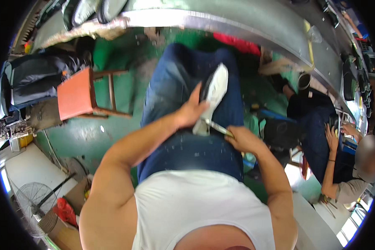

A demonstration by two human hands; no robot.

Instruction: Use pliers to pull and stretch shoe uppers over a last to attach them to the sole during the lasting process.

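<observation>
L hand (pixel 191 111) is gripping a long, white, round-tipped shoe (pixel 219 86), which is sitting over the blue cloth pants (pixel 167 85). R hand (pixel 242 139) is pinching a thin, straight tool (pixel 218 127), pointing nr the shoe's close end; can't tell if it's touching.

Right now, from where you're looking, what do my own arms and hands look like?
Your left arm and right arm are bare from shoulder to wrist, coming out of a white sleeveless top. The left hand and right hand wear no gloves. I see no watch or band on either wrist; smaller details are too blurred to tell.
</observation>
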